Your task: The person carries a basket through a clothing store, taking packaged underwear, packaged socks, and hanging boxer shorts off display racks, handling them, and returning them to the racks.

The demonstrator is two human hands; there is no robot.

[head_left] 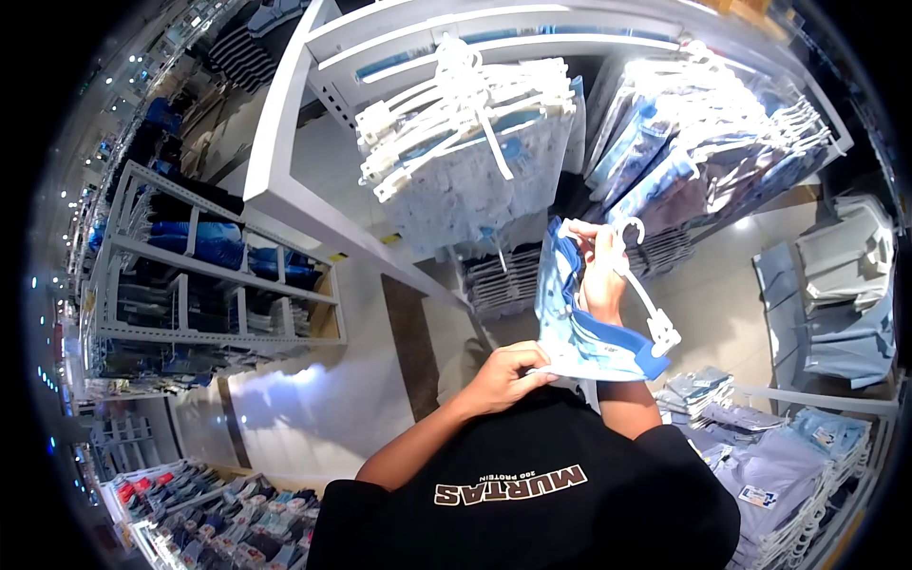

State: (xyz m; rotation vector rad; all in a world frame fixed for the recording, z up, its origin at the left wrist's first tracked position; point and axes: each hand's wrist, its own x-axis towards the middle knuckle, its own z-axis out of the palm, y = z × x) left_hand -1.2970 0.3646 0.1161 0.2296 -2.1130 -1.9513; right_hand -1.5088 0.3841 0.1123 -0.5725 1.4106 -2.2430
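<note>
A light-blue patterned garment with darker blue edging [570, 318] hangs folded between my two hands, in front of my chest. My left hand [516, 373] is closed on its lower left edge, thumb and fingers pinching the cloth. Higher up, my right hand [598, 271] is closed at the garment's upper edge, with part of the arm passing behind the cloth. A white clip hanger [646, 302] lies along the right side of that hand, its hook above and one clip low near the blue edging. Whether the clip is fastened to the cloth I cannot tell.
A white rack [280, 142] ahead carries light printed clothes on hangers [475, 180] and blue and grey clothes [665, 171]. Folded garments on hangers [769, 475] lie at lower right. A bin of small packed items [228, 522] stands lower left, with shelving [218, 285] beyond.
</note>
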